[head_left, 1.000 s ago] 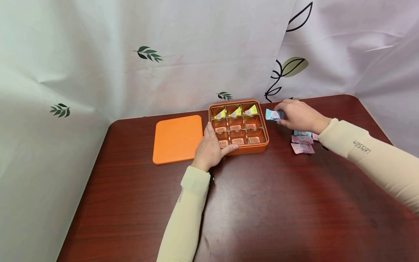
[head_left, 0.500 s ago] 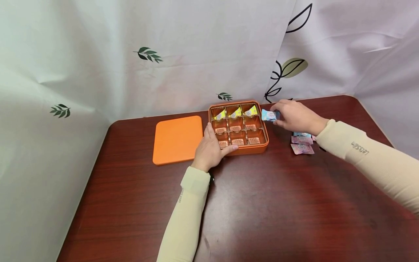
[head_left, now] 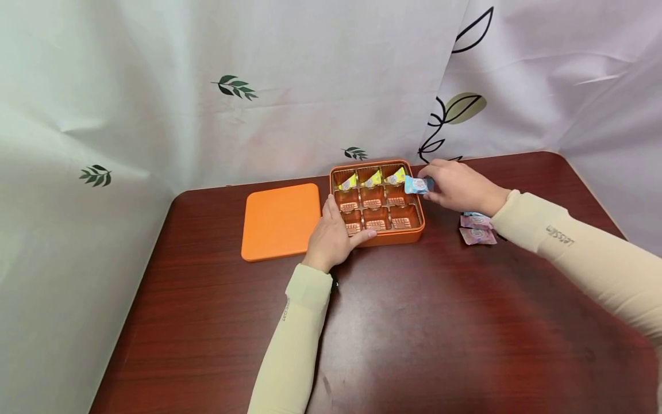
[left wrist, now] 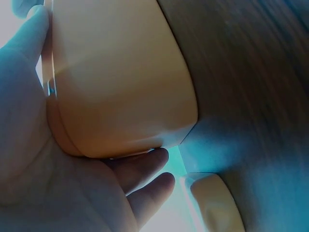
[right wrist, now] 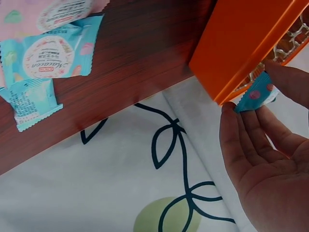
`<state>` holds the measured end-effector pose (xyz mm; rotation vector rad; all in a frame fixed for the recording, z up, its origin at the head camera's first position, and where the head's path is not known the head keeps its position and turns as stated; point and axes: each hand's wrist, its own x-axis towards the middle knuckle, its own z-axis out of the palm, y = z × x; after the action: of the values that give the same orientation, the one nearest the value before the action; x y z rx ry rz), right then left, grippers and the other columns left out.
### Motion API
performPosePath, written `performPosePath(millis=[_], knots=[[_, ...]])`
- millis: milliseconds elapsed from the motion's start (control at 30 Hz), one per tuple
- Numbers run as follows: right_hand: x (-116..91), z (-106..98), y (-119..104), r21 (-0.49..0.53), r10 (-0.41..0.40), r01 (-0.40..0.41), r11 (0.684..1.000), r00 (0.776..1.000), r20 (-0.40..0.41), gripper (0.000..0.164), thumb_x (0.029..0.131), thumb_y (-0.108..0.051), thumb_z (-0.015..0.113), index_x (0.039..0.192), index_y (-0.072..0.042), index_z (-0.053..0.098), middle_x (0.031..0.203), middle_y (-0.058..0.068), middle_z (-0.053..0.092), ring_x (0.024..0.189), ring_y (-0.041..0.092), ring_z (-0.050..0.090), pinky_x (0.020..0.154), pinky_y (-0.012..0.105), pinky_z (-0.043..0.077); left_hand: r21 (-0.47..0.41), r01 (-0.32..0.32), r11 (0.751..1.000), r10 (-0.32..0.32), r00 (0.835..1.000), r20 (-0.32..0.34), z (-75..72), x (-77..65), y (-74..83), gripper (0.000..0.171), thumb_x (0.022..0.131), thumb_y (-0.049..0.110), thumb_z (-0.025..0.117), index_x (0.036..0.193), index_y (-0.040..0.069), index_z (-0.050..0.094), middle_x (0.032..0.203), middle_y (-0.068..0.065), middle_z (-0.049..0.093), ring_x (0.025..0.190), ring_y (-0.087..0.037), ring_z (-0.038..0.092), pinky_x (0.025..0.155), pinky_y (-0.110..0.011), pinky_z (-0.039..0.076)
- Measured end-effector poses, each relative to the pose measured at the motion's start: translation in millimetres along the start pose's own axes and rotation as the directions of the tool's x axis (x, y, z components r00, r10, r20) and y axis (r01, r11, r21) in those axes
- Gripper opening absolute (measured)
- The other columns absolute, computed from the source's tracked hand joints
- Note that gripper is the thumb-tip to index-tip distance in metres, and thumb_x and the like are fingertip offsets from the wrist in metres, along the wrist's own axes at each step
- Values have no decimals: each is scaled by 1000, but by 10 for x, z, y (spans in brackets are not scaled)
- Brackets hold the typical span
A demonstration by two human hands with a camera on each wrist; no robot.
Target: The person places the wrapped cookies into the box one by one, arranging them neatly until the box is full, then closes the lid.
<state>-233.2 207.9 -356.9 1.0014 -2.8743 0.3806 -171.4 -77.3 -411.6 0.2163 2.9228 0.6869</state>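
An orange box (head_left: pixel 393 236) with a clear compartment insert stands near the back edge of the table. Three yellow wrapped candies (head_left: pixel 371 178) fill its back row, one per compartment; the middle and front rows hold nothing. My left hand (head_left: pixel 331 237) spans the near left corner, with straight fingers along the left side and the thumb on the front rim. Between thumb and fingertips, my right hand (head_left: pixel 457 185) pinches a blue wrapped candy (head_left: pixel 416 184) over the right rim, overlapping the middle row's right compartment. The right wrist view shows this blue candy close beside the rim.
The orange lid (head_left: pixel 281 221) lies flat to the left of the box. Right of the box is a small pile of pink candies (head_left: pixel 478 236) and blue candies (right wrist: pixel 48 57), partly hidden by my right arm. A white patterned cloth (head_left: pixel 289 126) hangs behind the table.
My right hand has moved left with the blue candy, from beside the box to over its right rim. The left hand and the box have stayed in place.
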Motion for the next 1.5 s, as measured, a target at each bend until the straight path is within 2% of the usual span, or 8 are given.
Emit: performPosePath(millis=[300, 567, 1267, 1500], knots=[[53, 15, -50, 10, -20, 20, 1000, 1000, -2, 31, 85, -5, 77, 112, 7, 68, 103, 17, 64, 80, 27, 58, 73, 46, 51, 0, -1, 1000, 1, 1000, -4, 0, -2, 1, 127, 83, 73, 64, 158, -6, -2, 165, -25, 9, 141, -37, 39, 105, -44, 44], [117, 45, -85, 14, -34, 33, 999, 999, 22, 34, 85, -4, 75, 114, 9, 67, 113, 22, 65, 94, 32, 62, 85, 50, 51, 5, 6, 1000, -6, 1000, 1, 9, 2, -3, 127, 83, 73, 64, 158, -6, -3, 165, -25, 8, 141, -38, 38, 106, -44, 44], [207, 138, -132, 11, -62, 62, 998, 998, 17, 28, 82, 0, 74, 108, 8, 69, 100, 20, 64, 88, 34, 63, 81, 49, 52, 8, 8, 1000, -8, 1000, -2, 17, 10, -10, 127, 83, 73, 63, 158, -5, -4, 165, -24, 9, 142, -37, 39, 107, -44, 43], [232, 167, -142, -8, -50, 51, 999, 998, 39, 28, 83, -1, 74, 109, 8, 70, 100, 19, 65, 86, 32, 63, 79, 49, 53, -3, 0, 1000, 0, 1000, -12, 9, 5, -3, 127, 83, 71, 65, 158, -6, -2, 165, -26, 10, 142, -38, 37, 108, -45, 42]])
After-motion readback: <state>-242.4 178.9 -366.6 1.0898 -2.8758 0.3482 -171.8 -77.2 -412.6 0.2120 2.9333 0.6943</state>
